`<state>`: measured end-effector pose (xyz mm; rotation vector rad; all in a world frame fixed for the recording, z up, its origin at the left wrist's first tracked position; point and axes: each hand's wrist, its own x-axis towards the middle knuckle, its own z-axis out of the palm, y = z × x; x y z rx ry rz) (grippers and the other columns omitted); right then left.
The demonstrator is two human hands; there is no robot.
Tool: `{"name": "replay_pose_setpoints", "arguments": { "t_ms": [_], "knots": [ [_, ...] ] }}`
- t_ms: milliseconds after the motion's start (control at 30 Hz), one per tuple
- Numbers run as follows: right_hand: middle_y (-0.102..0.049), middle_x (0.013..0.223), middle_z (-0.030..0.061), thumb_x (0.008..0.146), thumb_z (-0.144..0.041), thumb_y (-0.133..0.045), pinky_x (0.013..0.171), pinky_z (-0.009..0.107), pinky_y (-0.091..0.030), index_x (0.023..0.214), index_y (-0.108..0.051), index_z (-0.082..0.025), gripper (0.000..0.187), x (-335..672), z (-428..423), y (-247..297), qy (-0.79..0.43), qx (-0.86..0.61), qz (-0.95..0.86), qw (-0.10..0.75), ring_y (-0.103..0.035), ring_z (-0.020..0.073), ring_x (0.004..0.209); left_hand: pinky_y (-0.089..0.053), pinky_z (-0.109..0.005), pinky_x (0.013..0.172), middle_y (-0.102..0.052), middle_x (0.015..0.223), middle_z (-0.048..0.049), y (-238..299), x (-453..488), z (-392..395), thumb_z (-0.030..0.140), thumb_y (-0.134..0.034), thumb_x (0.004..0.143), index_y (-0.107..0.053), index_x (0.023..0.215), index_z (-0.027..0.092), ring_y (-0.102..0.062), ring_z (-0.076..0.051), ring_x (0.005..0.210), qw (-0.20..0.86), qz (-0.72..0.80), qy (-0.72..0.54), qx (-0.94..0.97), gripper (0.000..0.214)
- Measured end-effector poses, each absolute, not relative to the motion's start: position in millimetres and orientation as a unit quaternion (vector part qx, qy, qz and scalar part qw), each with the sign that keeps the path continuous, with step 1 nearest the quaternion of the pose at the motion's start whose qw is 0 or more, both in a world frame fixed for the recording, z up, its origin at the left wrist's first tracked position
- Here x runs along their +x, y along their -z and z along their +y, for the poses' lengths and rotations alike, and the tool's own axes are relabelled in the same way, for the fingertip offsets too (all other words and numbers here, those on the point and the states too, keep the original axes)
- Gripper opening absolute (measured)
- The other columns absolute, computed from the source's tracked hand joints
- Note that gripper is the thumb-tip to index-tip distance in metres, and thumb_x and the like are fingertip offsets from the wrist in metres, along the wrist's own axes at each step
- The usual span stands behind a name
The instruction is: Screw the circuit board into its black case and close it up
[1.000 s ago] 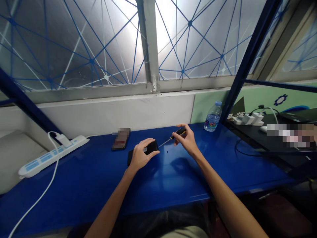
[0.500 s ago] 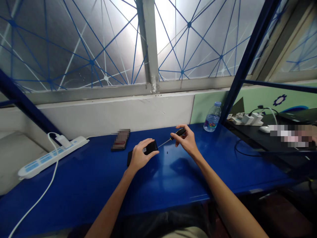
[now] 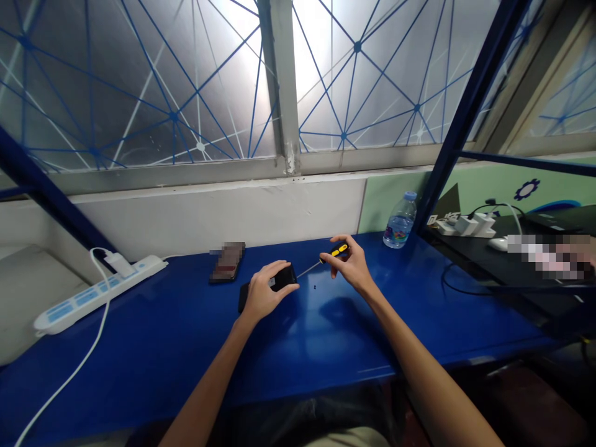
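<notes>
My left hand [image 3: 264, 292] is closed over a black box-shaped device [image 3: 285, 277], holding it on the blue table. A small pale label shows on the device between thumb and fingers; the rest of that side is under my hand. In my right hand [image 3: 352, 264] is a screwdriver [image 3: 340, 249] with a black and yellow handle, pinched between thumb and fingers. Its thin metal shaft slants down to the left, and the tip meets the right end of the device. A couple of tiny dark pieces, perhaps screws, [image 3: 315, 287] lie just right of the device.
Behind my left hand lies a dark phone [image 3: 228, 262]. A white power strip [image 3: 100, 296] with a cable runs along the left side of the blue table [image 3: 326, 347]. A water bottle [image 3: 399, 222] stands at the back right. Further right, a black desk [image 3: 493, 267] carries plugs and a mouse [image 3: 498, 244].
The screwdriver handle has turned in my right hand, so its yellow patches now face me. My left hand and the device have stayed in place.
</notes>
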<state>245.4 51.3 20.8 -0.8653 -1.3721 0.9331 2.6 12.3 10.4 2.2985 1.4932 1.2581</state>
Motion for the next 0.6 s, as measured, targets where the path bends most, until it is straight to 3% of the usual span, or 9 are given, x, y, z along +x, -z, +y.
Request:
{"name": "replay_pose_setpoints", "arguments": {
  "t_ms": [233,433,600],
  "knots": [
    [-0.072,0.083,-0.0007,0.070,-0.048,-0.083,0.045,0.027,-0.053,0.115,-0.044,-0.024,0.064,243.7,48.4,-23.4,-0.453,-0.337,-0.583,0.584,-0.070,0.0187,0.053,-0.052,-0.047,0.105,-0.071,0.127,-0.0102,-7.9,2.1,13.8,0.044,-0.079,0.078,-0.071,0.116,0.023,-0.066,-0.031,0.118,0.060,0.489,-0.418,0.763,0.044],
    [-0.066,0.067,-0.0054,0.064,-0.051,-0.086,0.040,0.026,-0.048,0.109,-0.049,-0.024,0.065,245.5,50.0,-23.4,-0.435,-0.360,-0.582,0.586,-0.062,0.0158,0.040,-0.051,-0.048,0.106,-0.070,0.127,-0.0105,-6.4,1.7,14.3,0.046,-0.079,0.079,-0.071,0.117,0.023,-0.065,-0.031,0.120,0.061,0.491,-0.413,0.765,0.045],
    [-0.066,0.072,-0.0038,0.065,-0.052,-0.085,0.037,0.027,-0.047,0.111,-0.049,-0.025,0.064,243.5,49.7,-21.2,-0.413,-0.389,-0.583,0.582,-0.061,0.0164,0.039,-0.051,-0.047,0.106,-0.070,0.128,-0.0106,-3.8,0.5,16.3,0.047,-0.079,0.079,-0.071,0.118,0.023,-0.064,-0.031,0.121,0.065,0.496,-0.403,0.767,0.046]
  ]
}}
